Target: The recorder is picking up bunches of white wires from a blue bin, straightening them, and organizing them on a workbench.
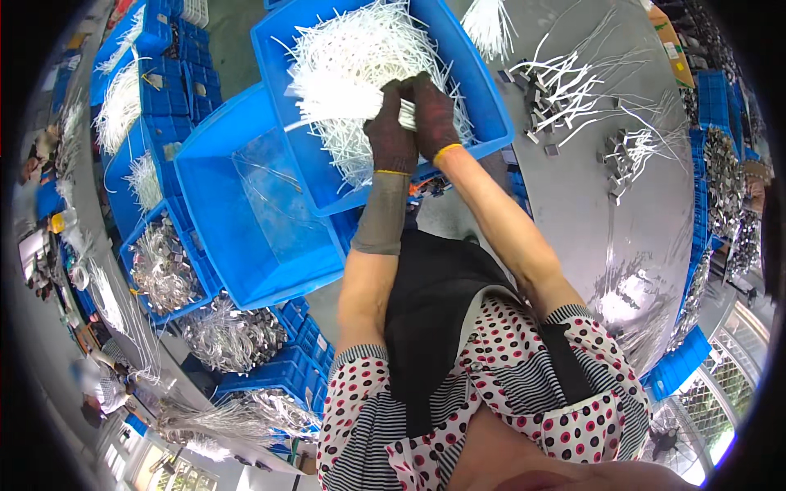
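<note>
Whole left side of this workshop is stacked blue crates (155, 94), with white strips (121, 106) spilling over the edges of a few. Next along, I'm looking at a tilted blue tub (209, 196) with just a few thin strands in the bottom.

Then comes the busy spot: a big blue bin (485, 94) heaped with loose white strips (368, 41), and both hands right over it. Left hand (391, 137), in a dark glove, is wrapped around a bunch of white strips (348, 100). Most of that bunch sticks out to the left of the glove, just above the heap, with a bit showing between the gloves. Right hand (431, 116) is curled up against the bunch's right end; its inner fingers are hidden, so can't tell if it's actually gripping.

How far along? I'd call it partway at best: one handful gathered, tons left lying every which way in the bin. Past the bin's right side, a neat white bundle (489, 26) sits on the grey desk (565, 221), maybe a finished one. Further right are two messy clusters of white leads with dark blocks, the bigger cluster (565, 98) and the smaller cluster (630, 155), both well apart from the hands.
</note>
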